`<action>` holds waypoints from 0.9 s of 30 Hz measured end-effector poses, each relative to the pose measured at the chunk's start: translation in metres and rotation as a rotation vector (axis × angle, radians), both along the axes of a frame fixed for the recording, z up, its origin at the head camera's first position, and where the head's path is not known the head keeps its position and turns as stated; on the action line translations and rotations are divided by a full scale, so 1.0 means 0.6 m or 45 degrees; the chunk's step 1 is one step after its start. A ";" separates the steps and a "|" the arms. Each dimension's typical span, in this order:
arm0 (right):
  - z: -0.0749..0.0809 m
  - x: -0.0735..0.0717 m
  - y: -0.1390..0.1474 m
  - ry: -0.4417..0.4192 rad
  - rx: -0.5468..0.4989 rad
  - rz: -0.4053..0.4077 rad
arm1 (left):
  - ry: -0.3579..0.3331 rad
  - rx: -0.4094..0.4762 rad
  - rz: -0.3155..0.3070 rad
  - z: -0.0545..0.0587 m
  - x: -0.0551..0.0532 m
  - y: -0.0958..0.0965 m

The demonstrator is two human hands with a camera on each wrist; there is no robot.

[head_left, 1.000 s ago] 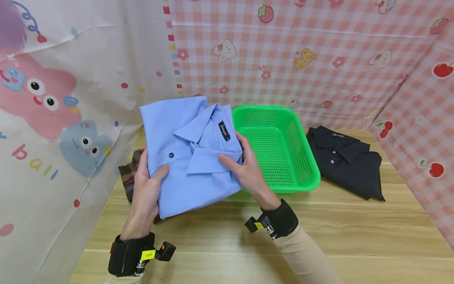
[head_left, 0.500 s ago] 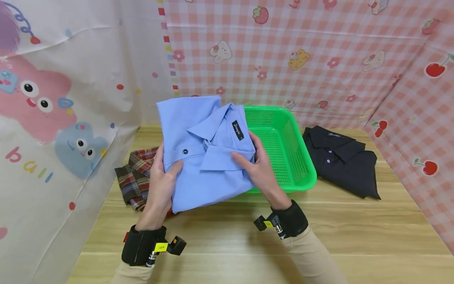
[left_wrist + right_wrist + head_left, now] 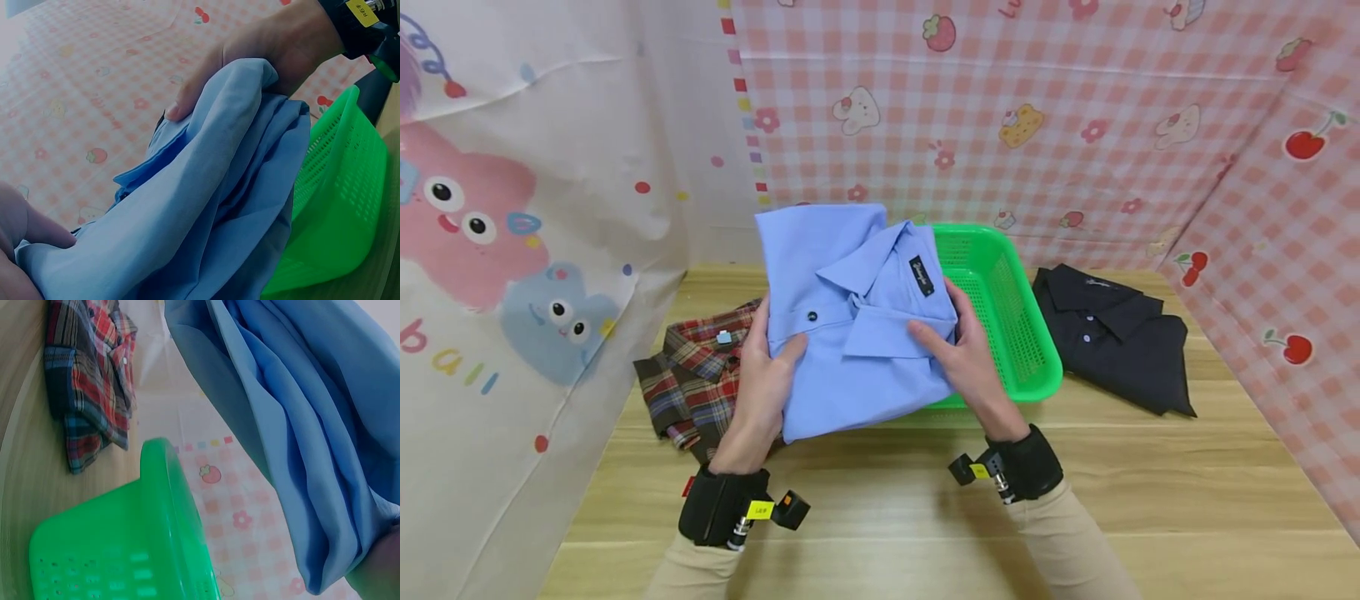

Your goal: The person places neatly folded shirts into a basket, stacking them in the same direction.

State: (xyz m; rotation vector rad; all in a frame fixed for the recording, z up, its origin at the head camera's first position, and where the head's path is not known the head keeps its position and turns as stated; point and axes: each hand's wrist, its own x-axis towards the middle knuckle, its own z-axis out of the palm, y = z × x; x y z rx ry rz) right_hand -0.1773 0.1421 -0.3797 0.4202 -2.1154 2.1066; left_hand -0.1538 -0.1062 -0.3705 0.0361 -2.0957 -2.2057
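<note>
A folded light blue shirt (image 3: 850,350) is held up in front of me, its collar toward the right and a black label inside the neck. My left hand (image 3: 763,387) grips its left edge, thumb on top near a dark button. The right hand (image 3: 966,354) grips the collar side, its thumb lying over the collar. In the left wrist view the shirt's folded layers (image 3: 206,206) hang between both hands. Behind and below the shirt, overlapped by it in the head view, stands a green plastic basket (image 3: 1045,367).
On the table (image 3: 865,517), a folded plaid shirt (image 3: 688,375) lies at the left, partly covered by my left hand. To the right of the basket rests a folded black shirt (image 3: 1123,358). Patterned cloth walls (image 3: 880,158) enclose the back and sides.
Both hands have carried the blue shirt to the right, so it overlaps more of the basket. More of the plaid shirt shows at the left. Both grips look the same.
</note>
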 end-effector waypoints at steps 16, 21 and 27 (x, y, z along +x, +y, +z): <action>-0.003 0.006 0.032 -0.003 -0.018 -0.076 | 0.010 0.004 -0.046 -0.007 -0.018 0.034; -0.006 0.006 0.042 -0.019 0.004 -0.109 | 0.010 -0.009 -0.063 -0.008 -0.022 0.041; -0.011 0.006 0.051 -0.017 0.000 -0.123 | 0.012 -0.023 -0.061 -0.012 -0.029 0.051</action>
